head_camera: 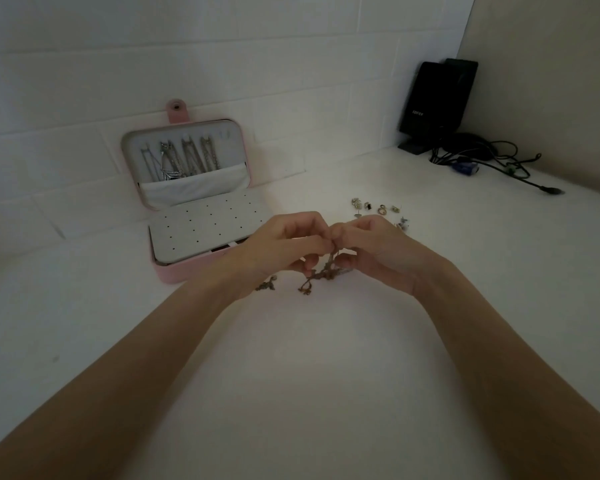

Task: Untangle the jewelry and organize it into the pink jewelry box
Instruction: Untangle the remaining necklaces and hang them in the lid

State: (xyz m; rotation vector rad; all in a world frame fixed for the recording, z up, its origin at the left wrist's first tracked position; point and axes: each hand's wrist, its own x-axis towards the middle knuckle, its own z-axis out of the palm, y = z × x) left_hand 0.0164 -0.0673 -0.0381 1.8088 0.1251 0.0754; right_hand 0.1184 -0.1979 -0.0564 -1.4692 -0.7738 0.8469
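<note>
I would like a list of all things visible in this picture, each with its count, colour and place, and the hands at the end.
jewelry box: one, pink, open, left against the wall.
hung necklaces: several, silver, in the box lid.
tangled chain: one, gold, pinched between both hands.
earrings: a small scattered group, gold and dark, on the table right of the hands.
speaker: one, black, far right corner.
cables: several, black, beside the speaker.
left hand: grips the chain.
right hand: grips the chain.

My tangled gold chain [321, 271] dangles knotted above the table, the pink jewelry box [191, 216] stands open just left with silver necklaces [179, 159] hung in its lid, and loose earrings [378, 209] lie scattered to the right.
</note>
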